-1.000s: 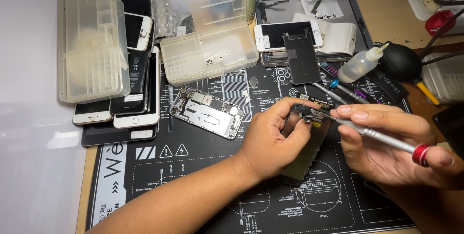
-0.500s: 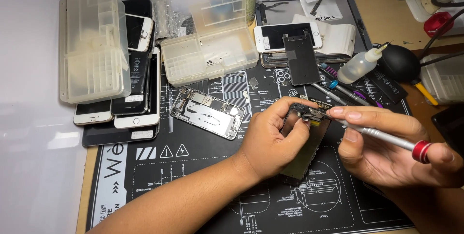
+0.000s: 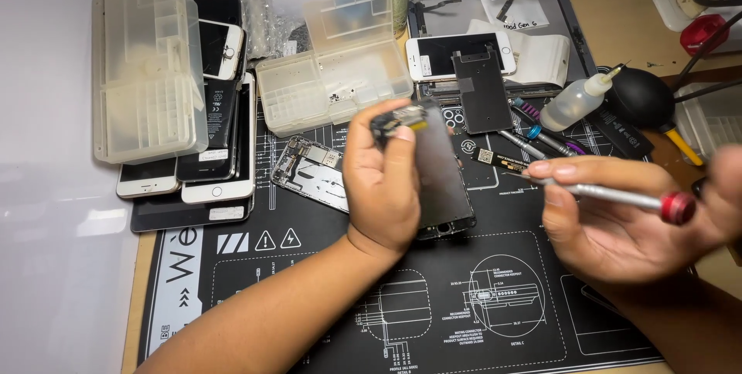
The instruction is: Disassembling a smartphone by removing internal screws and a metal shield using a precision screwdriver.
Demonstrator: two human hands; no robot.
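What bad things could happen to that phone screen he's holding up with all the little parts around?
The left hand holds the dark screen panel up off the black work mat by one edge, so it might slip and fall. The opened phone body lies right beside that hand and could get bumped. The screwdriver in the right hand has a fine tip that might scratch something.

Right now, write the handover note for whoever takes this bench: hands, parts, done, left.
Left hand: holds the dark phone screen panel upright above the repair mat, fingers on its top end.
Right hand: grips a red-capped screwdriver, tip clear of the panel.
Opened phone chassis lies on the mat left of the hand; parts box open behind.
Done: panel is off the chassis.
Left: cannot tell which screws remain.
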